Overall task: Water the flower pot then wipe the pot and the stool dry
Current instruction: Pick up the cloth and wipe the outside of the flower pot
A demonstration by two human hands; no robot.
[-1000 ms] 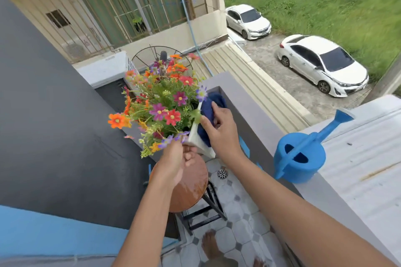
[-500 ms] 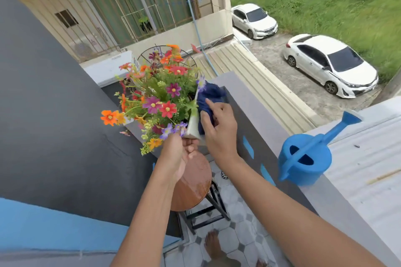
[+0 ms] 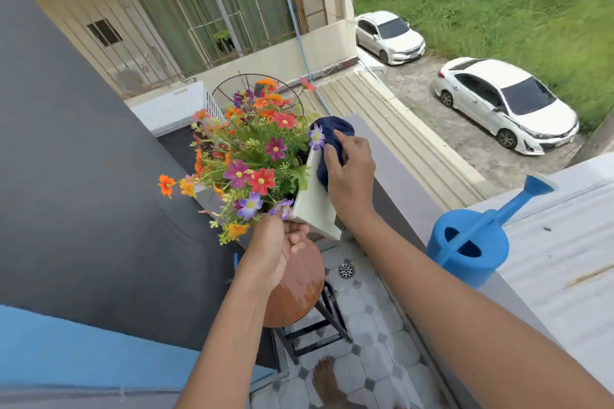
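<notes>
Left hand [image 3: 275,249] grips the white pot [image 3: 314,201] at its lower corner, holding it tilted in the air above the stool [image 3: 300,289]. Right hand [image 3: 349,176] presses a dark blue cloth [image 3: 332,134] against the pot's side, fingers closed on it. Flowers [image 3: 252,156] spill toward ten o'clock. The seat gleams wet. A blue can [image 3: 468,242] stands on the ledge [image 3: 408,196] at three o'clock.

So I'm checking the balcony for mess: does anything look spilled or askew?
Yes. The stool seat shines wet. The flower pot is tilted, lifted off it by the left hand while the right hand presses a cloth against it.
</notes>
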